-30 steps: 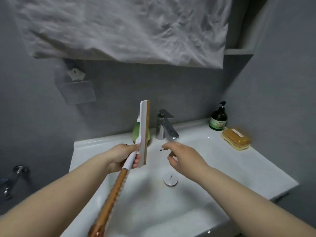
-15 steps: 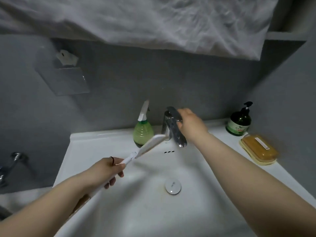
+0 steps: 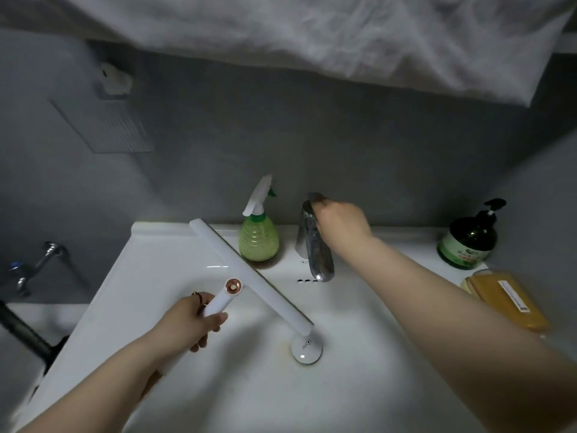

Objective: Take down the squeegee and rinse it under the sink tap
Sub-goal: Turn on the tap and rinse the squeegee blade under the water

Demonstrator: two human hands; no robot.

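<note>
My left hand (image 3: pixel 187 323) grips the handle of a white squeegee (image 3: pixel 249 276). Its long blade lies slantwise over the white sink basin (image 3: pixel 156 276), from the back left rim down to just above the drain plug (image 3: pixel 306 350). The handle's rose-gold end cap faces up. My right hand (image 3: pixel 342 225) rests closed on the lever of the chrome tap (image 3: pixel 313 245), at the back of the basin. The tap's spout points down over the basin, right of the blade. No water is seen running.
A green spray bottle (image 3: pixel 258 237) stands left of the tap. A dark soap pump bottle (image 3: pixel 470 242) and an orange soap bar in a dish (image 3: pixel 505 300) sit at the right. A white cloth (image 3: pixel 312 32) hangs overhead. A wall tap (image 3: pixel 34 264) is at far left.
The squeegee swung from upright to lying flat across the basin, blade now over the drain. My right hand went from mid-air to the tap lever and stays on it.
</note>
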